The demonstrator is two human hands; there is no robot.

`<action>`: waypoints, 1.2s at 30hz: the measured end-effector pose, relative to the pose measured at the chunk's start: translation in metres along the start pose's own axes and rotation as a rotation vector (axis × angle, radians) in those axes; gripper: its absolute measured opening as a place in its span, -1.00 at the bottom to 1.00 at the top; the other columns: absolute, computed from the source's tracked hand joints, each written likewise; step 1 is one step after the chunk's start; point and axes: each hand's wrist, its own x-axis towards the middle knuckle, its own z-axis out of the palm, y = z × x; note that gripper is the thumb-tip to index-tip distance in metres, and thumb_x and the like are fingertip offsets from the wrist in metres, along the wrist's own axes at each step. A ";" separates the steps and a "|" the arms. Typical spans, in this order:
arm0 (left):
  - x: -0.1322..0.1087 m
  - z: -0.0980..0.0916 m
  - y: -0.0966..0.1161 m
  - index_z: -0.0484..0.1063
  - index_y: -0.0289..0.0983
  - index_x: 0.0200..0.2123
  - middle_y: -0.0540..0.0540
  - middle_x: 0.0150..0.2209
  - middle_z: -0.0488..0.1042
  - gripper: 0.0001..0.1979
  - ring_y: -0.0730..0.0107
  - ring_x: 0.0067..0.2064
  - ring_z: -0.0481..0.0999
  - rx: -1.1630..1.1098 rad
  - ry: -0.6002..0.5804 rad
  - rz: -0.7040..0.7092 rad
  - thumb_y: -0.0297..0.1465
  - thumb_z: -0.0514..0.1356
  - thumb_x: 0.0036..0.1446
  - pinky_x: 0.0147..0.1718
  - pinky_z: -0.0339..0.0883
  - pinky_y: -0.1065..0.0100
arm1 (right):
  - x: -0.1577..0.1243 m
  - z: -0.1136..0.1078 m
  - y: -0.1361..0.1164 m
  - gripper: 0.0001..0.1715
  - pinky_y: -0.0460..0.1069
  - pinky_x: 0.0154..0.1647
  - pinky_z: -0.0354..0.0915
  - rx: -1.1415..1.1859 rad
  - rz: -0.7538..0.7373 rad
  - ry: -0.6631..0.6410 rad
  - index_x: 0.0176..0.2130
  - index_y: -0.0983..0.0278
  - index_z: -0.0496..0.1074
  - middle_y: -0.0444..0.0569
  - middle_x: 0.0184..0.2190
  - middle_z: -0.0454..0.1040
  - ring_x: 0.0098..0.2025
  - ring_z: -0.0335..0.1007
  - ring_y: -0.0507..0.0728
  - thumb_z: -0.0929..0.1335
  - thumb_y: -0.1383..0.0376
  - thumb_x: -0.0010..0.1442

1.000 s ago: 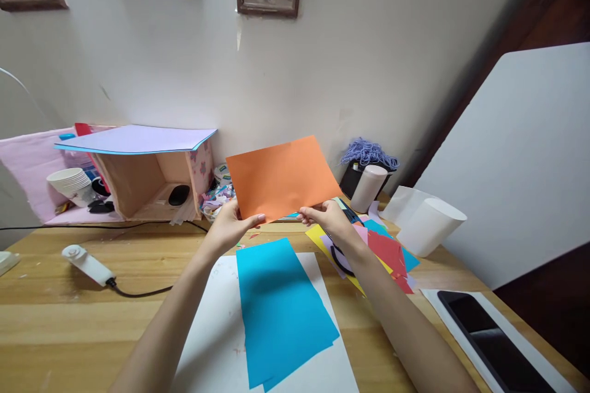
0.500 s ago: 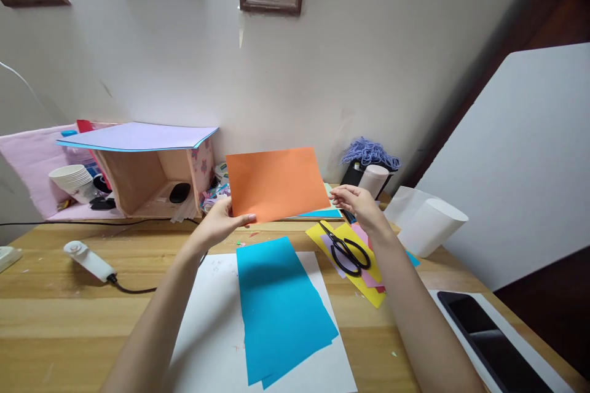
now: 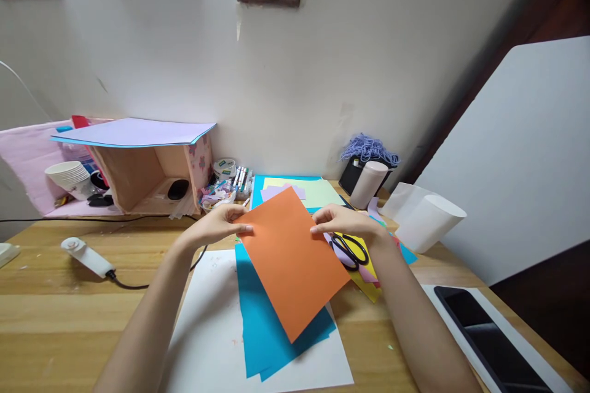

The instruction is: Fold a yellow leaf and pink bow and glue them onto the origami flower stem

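Observation:
An orange sheet of paper [image 3: 295, 264] hangs tilted between my hands, its lower corner over blue paper [image 3: 258, 331]. My left hand [image 3: 221, 224] pinches its upper left edge between thumb and fingers. On the opposite edge, the thumb and fingers of my right hand [image 3: 341, 224] are closed on the sheet. The blue paper lies on a large white sheet [image 3: 198, 325] on the wooden table. Black-handled scissors [image 3: 354, 253] rest on yellow and pink paper beneath my right hand, their blades partly hidden.
At the back left stands an open box [image 3: 152, 178] with a mouse inside. Markers [image 3: 242, 178] and more coloured sheets [image 3: 318, 192] are behind my hands. A white roll [image 3: 431, 224] and a phone [image 3: 488, 338] are at the right; a white corded device [image 3: 90, 256] lies left.
The orange sheet has turned from lying sideways to a diagonal and come lower, now covering part of the blue paper. My right hand has moved left and taken hold of its edge.

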 end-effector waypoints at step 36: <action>-0.018 0.044 0.020 0.31 -0.32 -0.20 -0.13 -0.30 0.47 -0.64 0.20 -0.22 0.48 -0.233 0.449 -0.159 -0.28 0.15 -0.09 -0.31 0.35 0.32 | -0.007 0.071 -0.035 -0.52 -0.11 -0.55 0.04 0.071 -0.174 0.552 -0.61 0.28 0.16 -0.17 -0.61 0.18 -0.55 0.08 -0.02 0.30 -0.03 0.03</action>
